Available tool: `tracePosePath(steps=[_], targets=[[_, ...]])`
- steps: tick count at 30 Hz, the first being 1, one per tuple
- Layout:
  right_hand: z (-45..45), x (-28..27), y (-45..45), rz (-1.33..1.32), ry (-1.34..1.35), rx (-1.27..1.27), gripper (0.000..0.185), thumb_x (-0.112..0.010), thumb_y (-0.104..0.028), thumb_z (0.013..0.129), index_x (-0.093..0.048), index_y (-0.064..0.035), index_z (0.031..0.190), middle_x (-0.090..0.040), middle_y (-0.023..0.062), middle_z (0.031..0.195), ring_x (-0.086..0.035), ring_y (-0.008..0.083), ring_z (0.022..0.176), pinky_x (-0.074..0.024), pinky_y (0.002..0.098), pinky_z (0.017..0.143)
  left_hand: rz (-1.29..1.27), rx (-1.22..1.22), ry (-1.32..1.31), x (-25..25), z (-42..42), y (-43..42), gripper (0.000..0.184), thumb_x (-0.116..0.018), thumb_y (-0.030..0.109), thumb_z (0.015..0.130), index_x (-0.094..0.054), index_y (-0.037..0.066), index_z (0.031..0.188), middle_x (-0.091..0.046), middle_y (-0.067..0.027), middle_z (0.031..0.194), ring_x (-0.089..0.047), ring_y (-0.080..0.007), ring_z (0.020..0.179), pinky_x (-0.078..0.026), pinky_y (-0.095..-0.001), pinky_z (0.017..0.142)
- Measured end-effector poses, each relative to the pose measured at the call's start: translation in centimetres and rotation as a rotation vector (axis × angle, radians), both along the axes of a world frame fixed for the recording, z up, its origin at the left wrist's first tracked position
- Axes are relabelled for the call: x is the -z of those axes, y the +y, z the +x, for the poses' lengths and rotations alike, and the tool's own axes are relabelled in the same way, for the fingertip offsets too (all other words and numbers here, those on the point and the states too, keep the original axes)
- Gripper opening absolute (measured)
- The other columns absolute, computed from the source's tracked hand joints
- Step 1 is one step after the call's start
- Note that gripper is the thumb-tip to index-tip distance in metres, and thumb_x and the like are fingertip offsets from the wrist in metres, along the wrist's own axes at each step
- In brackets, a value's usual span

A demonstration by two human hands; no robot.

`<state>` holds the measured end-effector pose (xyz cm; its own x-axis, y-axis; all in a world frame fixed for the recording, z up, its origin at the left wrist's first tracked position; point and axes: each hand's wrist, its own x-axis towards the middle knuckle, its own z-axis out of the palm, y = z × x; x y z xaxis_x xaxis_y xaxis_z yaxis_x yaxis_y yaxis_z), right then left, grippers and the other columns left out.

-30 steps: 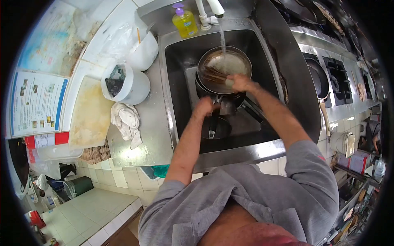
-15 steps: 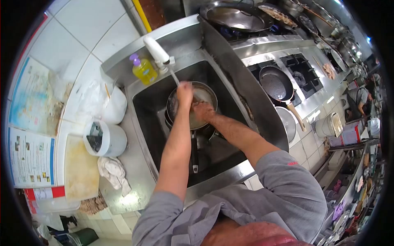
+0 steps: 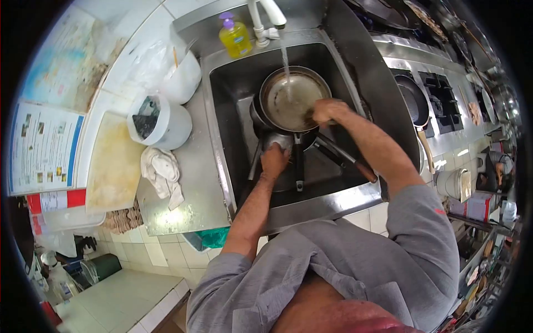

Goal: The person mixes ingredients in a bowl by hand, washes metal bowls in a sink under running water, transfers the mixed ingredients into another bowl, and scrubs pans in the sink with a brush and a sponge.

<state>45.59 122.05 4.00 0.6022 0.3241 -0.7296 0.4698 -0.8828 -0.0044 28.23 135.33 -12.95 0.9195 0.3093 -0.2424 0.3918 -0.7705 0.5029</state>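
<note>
Water from the white faucet (image 3: 272, 12) runs into a frying pan (image 3: 288, 93) sitting on other pans in the sink (image 3: 222, 89). My right hand (image 3: 327, 111) is closed at the pan's right inner side, gripping a dark scrubber (image 3: 309, 117) that is mostly hidden. My left hand (image 3: 273, 158) is below the pan, left of its black handle (image 3: 299, 166), with its fingers around a small shiny metal vessel (image 3: 277, 142). More pan handles, one with a wooden end (image 3: 366, 172), stick out to the lower right.
Yellow soap bottle (image 3: 235, 39) stands behind the sink. White buckets (image 3: 175, 125) and a crumpled cloth (image 3: 162, 172) are on the left counter. To the right, beyond the sink wall, another frying pan (image 3: 411, 100) sits on the stove (image 3: 441, 102).
My hands have separated: the left left the pan for the metal vessel below it, while the right moved to the pan's right side. The faucet stream now falls into the pan. The view shifted.
</note>
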Motion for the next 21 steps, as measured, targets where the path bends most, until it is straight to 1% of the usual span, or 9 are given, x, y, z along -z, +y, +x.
tracePosePath(steps=[1,2,4,7,10,17,19,20,21], targets=[[0.5,1.3,-0.7,-0.001,0.006,-0.01,0.038,-0.069,-0.016,0.062,-0.066,-0.0016,0.096,-0.063,0.0156,0.104,-0.061,0.0299,0.096,-0.0486,0.0417,0.079,-0.048,-0.016,-0.021,-0.8,-0.3,-0.8,0.05,-0.07,0.036,0.07,-0.048,0.002,0.1,-0.061,-0.0173,0.096,-0.06,-0.0342,0.089,-0.043,-0.0497,0.076],[1.1,2.7,-1.3,0.106,-0.185,0.051,0.034,-0.065,-0.015,0.066,-0.065,-0.0026,0.098,-0.062,0.0166,0.105,-0.06,0.0309,0.097,-0.0483,0.0416,0.081,-0.051,-0.027,-0.021,-2.2,-0.3,-2.0,0.05,-0.07,0.036,0.07,-0.048,0.002,0.1,-0.061,-0.0173,0.096,-0.06,-0.0342,0.089,-0.043,-0.0497,0.076],[1.1,6.6,-0.3,0.215,-0.374,0.102,0.031,-0.061,-0.014,0.071,-0.065,-0.0036,0.1,-0.062,0.0176,0.106,-0.06,0.0319,0.098,-0.048,0.0415,0.082,-0.03,-0.012,0.017,-4.6,-0.5,-4.6,0.075,-0.07,0.045,0.067,-0.041,0.002,0.122,-0.057,-0.0192,0.109,-0.054,-0.0337,0.103,-0.035,-0.051,0.091],[0.7,9.1,3.9,0.316,-0.447,0.132,0.037,-0.058,-0.016,0.075,-0.058,-0.0039,0.11,-0.061,0.0189,0.106,-0.059,0.0327,0.099,-0.0474,0.0406,0.086,0.178,0.138,0.051,-1.4,0.0,-6.8,0.087,-0.072,0.043,0.066,-0.031,0.001,0.13,-0.055,-0.0171,0.115,-0.048,-0.0325,0.112,-0.027,-0.0532,0.096],[-1.1,9.3,4.5,0.424,-0.322,-0.049,0.039,-0.056,-0.015,0.078,-0.054,-0.0066,0.115,-0.061,0.0192,0.105,-0.059,0.0318,0.099,-0.048,0.0411,0.085,0.207,0.067,0.078,-0.4,1.3,-7.7,0.081,-0.072,0.042,0.064,-0.034,0.0,0.121,-0.058,-0.013,0.108,-0.055,-0.0304,0.101,-0.031,-0.0482,0.09],[1.8,2.7,-1.5,0.023,-0.245,-0.132,0.044,-0.062,-0.012,0.067,-0.06,-0.0067,0.111,-0.056,0.0192,0.116,-0.058,0.0322,0.101,-0.0461,0.0371,0.088,0.324,0.017,0.092,0.9,2.6,-8.7,0.065,-0.068,0.03,0.065,-0.04,-0.001,0.114,-0.061,-0.016,0.099,-0.057,-0.0309,0.096,-0.033,-0.0473,0.088],[1.1,2.2,-3.4,0.285,0.162,-0.018,0.057,-0.066,-0.011,0.062,-0.056,-0.0057,0.118,-0.056,0.0192,0.117,-0.055,0.0302,0.106,-0.0448,0.036,0.089,0.138,-0.029,0.123,0.0,2.1,-7.9,0.06,-0.067,0.028,0.066,-0.043,-0.001,0.112,-0.061,-0.0163,0.096,-0.058,-0.032,0.093,-0.035,-0.0486,0.087],[0.7,3.1,-3.1,0.4,0.182,0.058,0.066,-0.067,-0.011,0.058,-0.052,-0.0042,0.122,-0.054,0.0187,0.12,-0.05,0.0283,0.113,-0.0424,0.0342,0.091,-0.04,-0.069,0.153,-0.6,2.2,-7.1,0.055,-0.066,0.027,0.067,-0.046,-0.002,0.109,-0.062,-0.0166,0.093,-0.059,-0.0331,0.091,-0.036,-0.0498,0.086],[1.6,6.5,-2.0,0.537,0.225,0.174,0.068,-0.067,-0.01,0.059,-0.05,-0.0043,0.124,-0.054,0.0183,0.119,-0.051,0.0288,0.11,-0.045,0.036,0.086,-0.031,-0.072,0.148,-0.6,2.4,-6.3,0.055,-0.066,0.027,0.067,-0.046,-0.002,0.109,-0.062,-0.0166,0.093,-0.059,-0.0331,0.091,-0.036,-0.0498,0.086]])
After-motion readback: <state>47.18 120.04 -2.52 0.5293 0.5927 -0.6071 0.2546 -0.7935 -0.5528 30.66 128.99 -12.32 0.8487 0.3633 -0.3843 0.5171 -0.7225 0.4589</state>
